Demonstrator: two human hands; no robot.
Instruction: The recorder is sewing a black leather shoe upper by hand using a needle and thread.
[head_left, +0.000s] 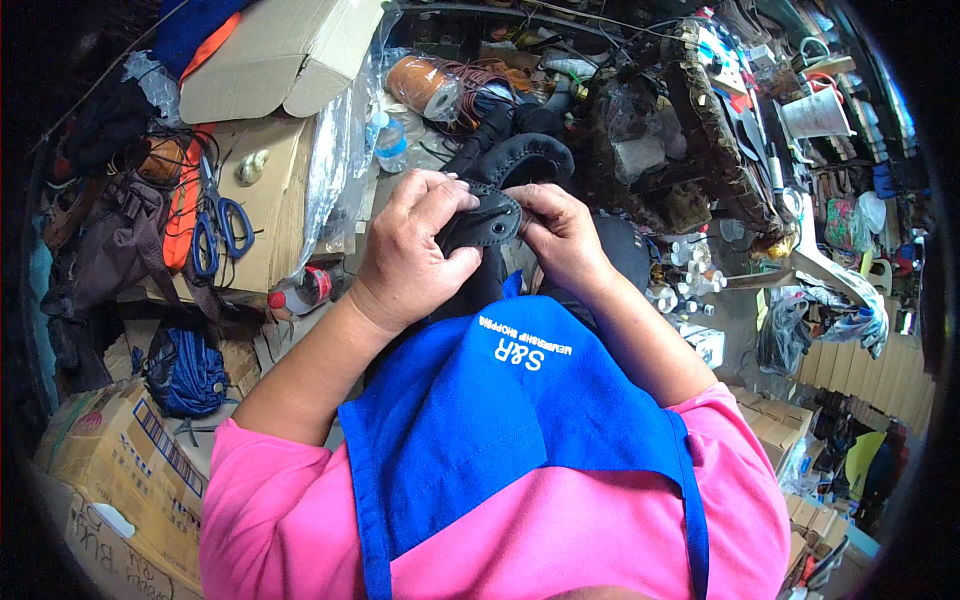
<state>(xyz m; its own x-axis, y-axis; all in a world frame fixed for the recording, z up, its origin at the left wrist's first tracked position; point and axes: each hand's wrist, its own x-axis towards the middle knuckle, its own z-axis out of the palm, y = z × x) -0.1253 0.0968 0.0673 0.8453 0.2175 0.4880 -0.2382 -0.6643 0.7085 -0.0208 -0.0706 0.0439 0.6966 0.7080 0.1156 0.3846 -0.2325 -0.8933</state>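
Note:
A black stitched piece (480, 222) with a rounded end and a round metal eyelet is held up in front of my chest. My left hand (412, 245) closes on its left side, fingers over the top and thumb below. At its right edge, the fingertips of my right hand (562, 235) pinch it. Just beyond rises a thick black curved band (530, 150) with stitching along it; whether it joins the piece I cannot tell. The underside of the piece is hidden.
Blue-handled scissors (222, 230) lie on cardboard (270, 190) at left. Farther off are an orange thread spool (425, 88) and a plastic bottle (390, 143). Several small bottles (690, 265) stand at right, below a cluttered dark rack (650, 120). Cardboard boxes (130, 470) sit at lower left.

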